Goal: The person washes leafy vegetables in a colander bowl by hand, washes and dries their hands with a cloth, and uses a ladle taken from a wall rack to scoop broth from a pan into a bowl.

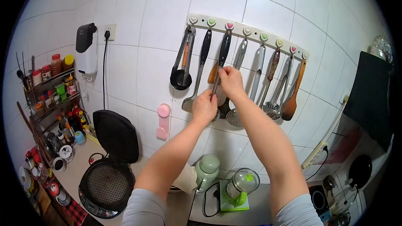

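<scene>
A black-handled metal utensil (225,49) hangs from the rack's third hook, a red heart. My right hand (231,81) is closed on its metal shaft just below the black handle. Lower down the same shaft, my left hand (204,106) is closed with thumb and fingers. The utensil's head is mostly hidden behind my left hand, so its kind is unclear. Just left hangs a black-handled spatula (204,58). A slotted skimmer (234,118) is to the right, partly behind my right forearm. The white hook rack (247,29) is fixed to the tiled wall.
More utensils hang on the rack, including a black ladle (181,79) and a wooden spatula (293,104). Below stand an open electric griddle (107,184), a green thermos (207,169) and a glass pot (240,184). A spice shelf (54,79) is at left.
</scene>
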Available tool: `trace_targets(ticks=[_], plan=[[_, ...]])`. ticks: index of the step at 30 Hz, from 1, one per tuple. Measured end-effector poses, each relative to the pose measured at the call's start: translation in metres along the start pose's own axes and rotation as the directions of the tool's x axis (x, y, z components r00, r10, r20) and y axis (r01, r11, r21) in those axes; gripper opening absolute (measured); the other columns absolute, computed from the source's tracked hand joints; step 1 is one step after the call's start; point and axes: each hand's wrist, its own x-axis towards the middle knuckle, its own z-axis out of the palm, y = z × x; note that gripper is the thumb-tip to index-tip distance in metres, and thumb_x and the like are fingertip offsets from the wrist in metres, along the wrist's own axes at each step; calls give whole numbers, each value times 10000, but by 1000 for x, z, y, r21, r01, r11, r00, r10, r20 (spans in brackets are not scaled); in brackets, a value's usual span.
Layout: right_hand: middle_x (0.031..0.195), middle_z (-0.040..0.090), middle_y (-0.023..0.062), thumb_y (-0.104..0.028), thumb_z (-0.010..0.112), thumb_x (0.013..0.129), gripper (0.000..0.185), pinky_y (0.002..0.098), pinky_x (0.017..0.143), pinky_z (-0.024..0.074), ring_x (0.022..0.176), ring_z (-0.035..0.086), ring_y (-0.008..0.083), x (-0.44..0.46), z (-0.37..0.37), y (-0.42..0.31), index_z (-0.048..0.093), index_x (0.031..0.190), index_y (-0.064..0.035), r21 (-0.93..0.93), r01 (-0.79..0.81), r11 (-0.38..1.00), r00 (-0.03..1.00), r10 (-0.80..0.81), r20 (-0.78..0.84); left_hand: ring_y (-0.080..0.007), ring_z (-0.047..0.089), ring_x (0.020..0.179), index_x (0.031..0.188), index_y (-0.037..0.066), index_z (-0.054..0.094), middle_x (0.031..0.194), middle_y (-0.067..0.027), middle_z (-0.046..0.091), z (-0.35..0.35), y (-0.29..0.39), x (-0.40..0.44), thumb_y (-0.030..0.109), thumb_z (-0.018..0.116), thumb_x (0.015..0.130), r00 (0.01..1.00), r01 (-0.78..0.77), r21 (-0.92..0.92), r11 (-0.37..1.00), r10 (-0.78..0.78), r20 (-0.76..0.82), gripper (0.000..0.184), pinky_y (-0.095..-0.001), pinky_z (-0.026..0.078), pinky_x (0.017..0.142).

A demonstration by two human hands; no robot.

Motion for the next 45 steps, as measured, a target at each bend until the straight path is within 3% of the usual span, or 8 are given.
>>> trace_targets(ticks=[11, 16, 25, 33, 36, 38, 39, 45], plan=[[753, 607, 43, -76, 492, 848, 224, 205, 435, 326, 489, 422, 54, -103, -115, -52, 573, 1042, 2, 441, -190, 877, 963, 79, 258, -91, 472, 577, 871, -5, 572, 640, -33, 535, -45, 105, -80, 126, 539, 888, 857, 94, -301, 949, 76, 509, 135, -281, 401, 531], [642, 521, -21, -75, 546, 831, 182, 202, 449, 307, 515, 419, 46, -236, -225, -34, 628, 975, 0, 264, -420, 868, 898, 357, 258, -363, 573, 639, 848, 24, 580, 711, -172, 595, 3, 146, -193, 199, 552, 874, 599, 153, -434, 888, 266, 755, 179, -435, 439, 572], [968, 636, 165, -181, 437, 924, 313, 292, 607, 518, 790, 637, 240, -531, -376, -64, 528, 1143, 23, 786, -590, 186, 504, 845, 178, -298, 606, 755, 860, 89, 631, 843, -80, 624, 86, 258, -396, 119, 609, 760, 213, -228, -742, 630, 776, 594, 107, -406, 457, 679], [1083, 527, 120, 72, 463, 836, 583, 296, 621, 545, 777, 629, 188, -735, -424, -154, 229, 1360, -30, 680, -649, 339, 233, 941, -247, -330, 477, 1078, 1083, 53, 590, 1152, -132, 518, 60, 415, -576, 60, 635, 709, 220, -110, -916, 387, 908, 357, 377, -437, 370, 935], [1020, 560, 77, 82, 453, 819, 669, 245, 516, 491, 667, 589, 147, -809, -449, -182, 194, 1418, -65, 581, -708, 401, 99, 871, -481, -324, 503, 1050, 1100, 16, 553, 1126, -168, 519, 32, 446, -665, 99, 633, 763, 260, 248, -814, 526, 773, 579, 356, -413, 404, 895], [1001, 570, 72, 81, 452, 821, 630, 237, 505, 479, 636, 580, 136, -850, -463, -196, 242, 1401, -47, 605, -700, 379, 50, 872, -487, -234, 578, 908, 1098, 21, 545, 1011, -124, 583, 21, 462, -724, 161, 582, 864, -233, 758, -173, 629, 508, 829, 276, -360, 456, 817], [991, 575, 69, 81, 452, 822, 611, 232, 500, 474, 621, 575, 130, -866, -469, -207, 266, 1392, -38, 616, -697, 367, 24, 871, -491, -202, 595, 857, 1090, 30, 548, 970, -101, 602, 14, 477, -745, 182, 558, 895, -540, 788, 292, 542, 381, 751, 247, -340, 468, 793], [882, 606, 47, 38, 489, 862, 370, 228, 496, 451, 592, 574, 107, -940, -481, -247, 433, 1220, -37, 657, -632, 410, -108, 793, -599, -148, 576, 730, 1082, 13, 493, 886, -74, 592, -19, 570, -812, 184, 462, 954, -654, 741, 415, 528, 427, 625, 216, -258, 469, 631]])
